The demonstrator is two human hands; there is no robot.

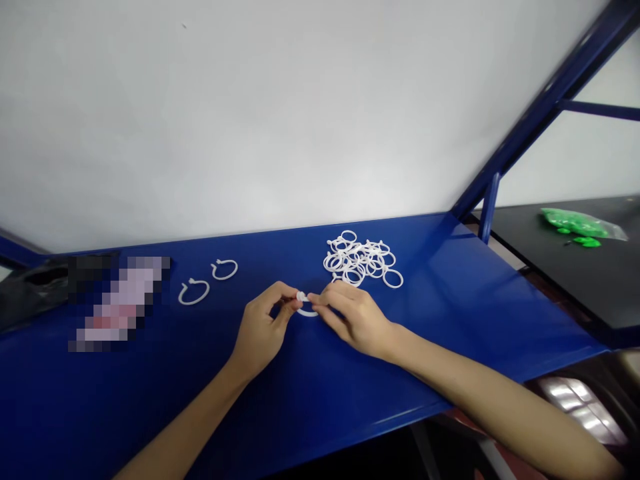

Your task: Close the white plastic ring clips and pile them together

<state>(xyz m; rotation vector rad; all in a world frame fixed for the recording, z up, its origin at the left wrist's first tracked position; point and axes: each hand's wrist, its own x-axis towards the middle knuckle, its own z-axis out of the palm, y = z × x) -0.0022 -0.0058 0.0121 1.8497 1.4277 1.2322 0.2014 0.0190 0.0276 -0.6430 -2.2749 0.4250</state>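
Observation:
Between my two hands is one white plastic ring (309,313), held just above the blue tabletop. My left hand (265,323) pinches its clasp end between thumb and forefinger. From the other side my right hand (354,312) grips the same ring, its fingertips close to the clasp; part of the ring is hidden behind the fingers. Beyond my right hand lies a heap of similar white rings (363,257). Off to the left, two white rings with their clasps apart, a nearer one (195,303) and a farther one (225,277), lie separately.
The blue tabletop (310,400) meets a pale wall at the back. At the left lie a black plastic bag (30,293) and a blurred-out pinkish item (120,303). A blue metal frame (530,127) rises at right. Past it, a black table (560,273) carries a bag of green pieces (575,223).

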